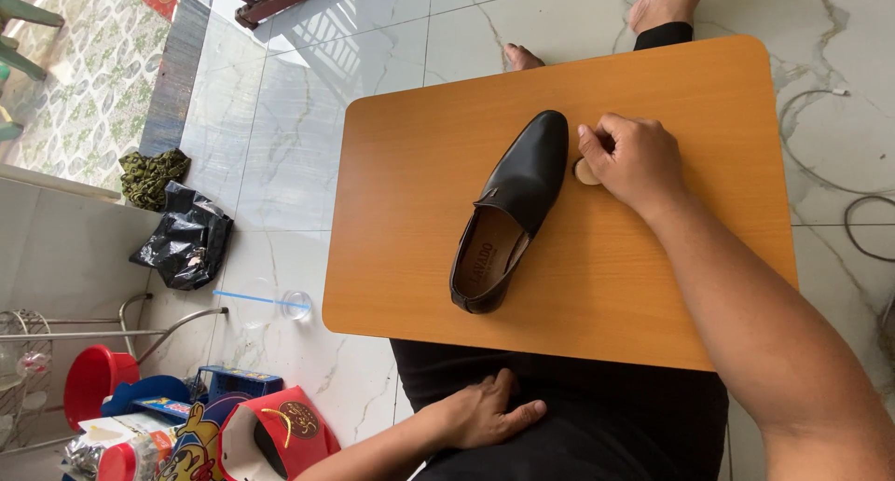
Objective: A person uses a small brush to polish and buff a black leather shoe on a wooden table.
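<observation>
Fingers of the right hand (pixel 634 159) close around a small round tan applicator (pixel 586 172) touching the black shoe (pixel 513 206) at frame centre on the wooden table (pixel 419 164). Left hand (pixel 485 411) rests open, lower centre; bracing the shoe would likely steady the strokes.

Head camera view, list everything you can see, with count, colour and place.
shoe: one, black, middle of the table
table: one, orange-brown wood, over the lap
small round object: one, tan, under the right hand beside the shoe
plastic bag: one, black, floor at left
cloth: one, green patterned, floor above the bag
cup with straw: one, clear, blue straw, floor
bucket: one, red, lower left
cable: grey, floor at right
feet: two, bare, beyond the table
left hand: on the lap
right hand: closed on the round object
</observation>
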